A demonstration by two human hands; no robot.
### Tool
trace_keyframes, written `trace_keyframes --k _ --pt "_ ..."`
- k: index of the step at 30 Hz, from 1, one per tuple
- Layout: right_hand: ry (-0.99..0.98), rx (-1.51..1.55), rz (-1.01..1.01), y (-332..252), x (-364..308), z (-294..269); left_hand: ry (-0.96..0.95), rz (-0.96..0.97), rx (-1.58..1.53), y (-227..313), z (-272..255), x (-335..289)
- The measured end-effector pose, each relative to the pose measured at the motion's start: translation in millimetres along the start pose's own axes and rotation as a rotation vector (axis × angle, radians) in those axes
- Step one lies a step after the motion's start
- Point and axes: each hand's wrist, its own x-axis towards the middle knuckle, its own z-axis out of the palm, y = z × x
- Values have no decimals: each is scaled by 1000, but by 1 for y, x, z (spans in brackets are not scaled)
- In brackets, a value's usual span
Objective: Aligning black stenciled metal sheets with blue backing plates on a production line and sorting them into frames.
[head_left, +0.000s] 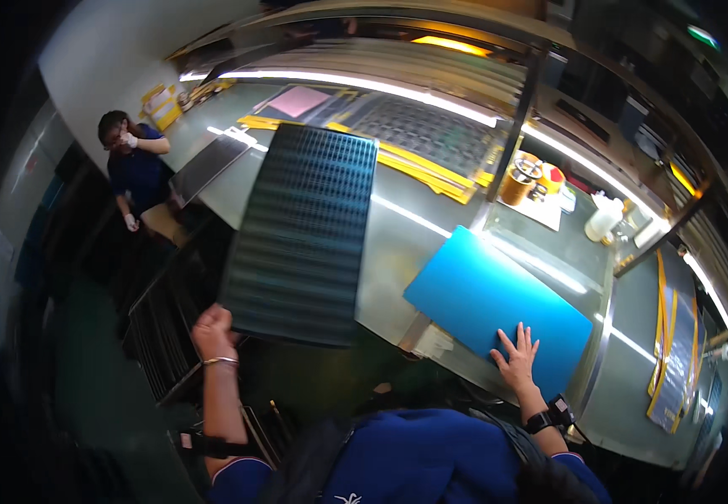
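Observation:
A large dark rectangular panel [301,235], marked with a fine grid of lines, is tilted up over the table's edge. Its lower left corner is gripped by my left hand [214,332], fingers closed round the edge. To the right, a smooth bright blue sheet [490,294] lies flat at the front of the table. My right hand [516,357] rests on the blue sheet near its front edge, fingers spread. The dark panel and the blue sheet are apart, with bare table between them.
Yellow-edged sheets [431,172] and a pink sheet [299,101] lie at the table's back. A brown tape roll [517,183] and a white bottle [603,218] stand beneath the shelf. A rack of dark panels [162,344] is low left. Another person [139,168] stands at far left.

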Motion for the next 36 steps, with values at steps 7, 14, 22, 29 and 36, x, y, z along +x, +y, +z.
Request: trace_keyframes --k 7,14,22,29,36 --pt "-95 -95 -177 4 -4 -10 -89 -696 -181 -182 -8 -76" --pt "54 122 -301 -89 38 -21 -427 -764 -372 -136 37 -92" --pt "-224 -13 -802 -293 28 27 -555 -761 -342 -122 39 -94" --pt "-381 359 -899 -267 36 36 -577 -785 -468 -120 23 -93" --pt "-259 386 -956 -251 29 36 -573 -799 -422 -121 33 -106"
